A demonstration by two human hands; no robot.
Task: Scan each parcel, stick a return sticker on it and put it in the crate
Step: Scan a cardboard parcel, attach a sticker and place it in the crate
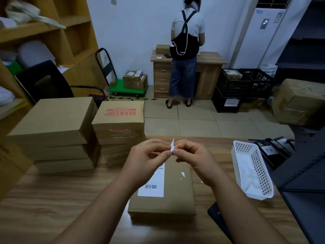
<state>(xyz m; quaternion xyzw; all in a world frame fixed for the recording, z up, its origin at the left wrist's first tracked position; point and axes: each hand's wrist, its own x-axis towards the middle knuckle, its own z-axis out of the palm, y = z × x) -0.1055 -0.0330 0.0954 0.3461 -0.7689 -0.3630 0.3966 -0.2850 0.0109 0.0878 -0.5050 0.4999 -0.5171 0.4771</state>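
Head view: one small white sticker (172, 146) is pinched between the fingertips of both hands, raised above the table. The left hand (146, 156) is curled around its lower edge, and the right hand (192, 155) is curled around it from the other side, thumb and forefinger pressed together on the paper. The sticker's upper tip stands free above the fingers.

Directly beneath the hands, one flat cardboard parcel (175, 192) is laid on the wooden table (52, 199), with one white shipping label (154, 184) bearing a barcode on its top face, under the left wrist. Two small white scraps are seen on the parcel's bare cardboard, below the right hand.

To the left of the left hand, two stacks of cardboard boxes are set side by side: a plain stack (54, 132), in which three boxes can be counted, and a stack topped by one box printed MAKEUP (121, 118), whose lower boxes are partly hidden.

To the right of the right hand, one white perforated basket (253, 169) is placed at the table's edge. Far beyond the hands, black crates (244, 85) are stacked on the floor; their number cannot be told.
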